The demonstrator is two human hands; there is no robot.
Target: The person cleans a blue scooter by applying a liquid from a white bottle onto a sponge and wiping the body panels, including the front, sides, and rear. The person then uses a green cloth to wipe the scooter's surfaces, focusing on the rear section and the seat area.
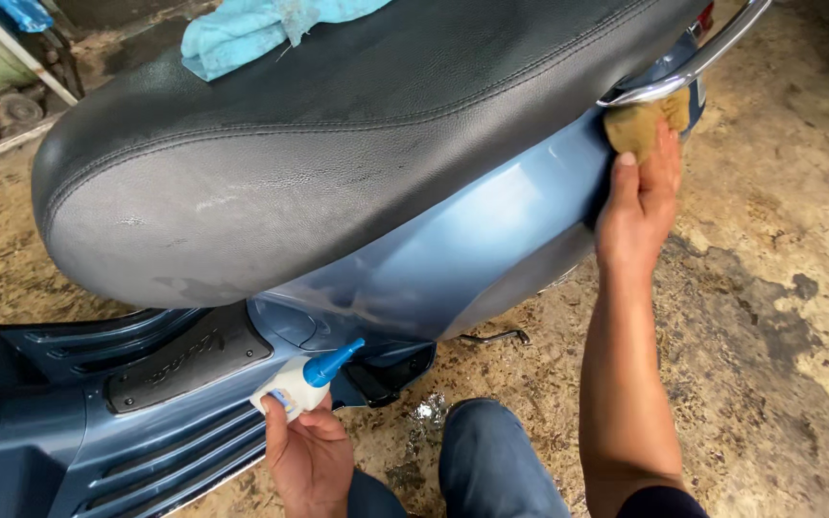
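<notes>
A blue scooter stands in front of me, its black seat (pixel 319 134) filling the upper view and its glossy blue side panel (pixel 472 249) below it. My right hand (pixel 637 197) reaches far right and presses a tan sponge (pixel 640 123) against the rear of the panel, just under the chrome grab rail (pixel 683 75). My left hand (pixel 307 456) is low and close to me, holding a small white bottle with a blue nozzle (pixel 307 376) that points up and right, beside the scooter's footboard (pixel 184 360).
A light blue cloth (pixel 242 34) lies on the far end of the seat. My knee in blue jeans (pixel 491 460) is bent near the ground. The floor (pixel 779 317) is rough, stained concrete with wet patches. Clutter sits at the top left.
</notes>
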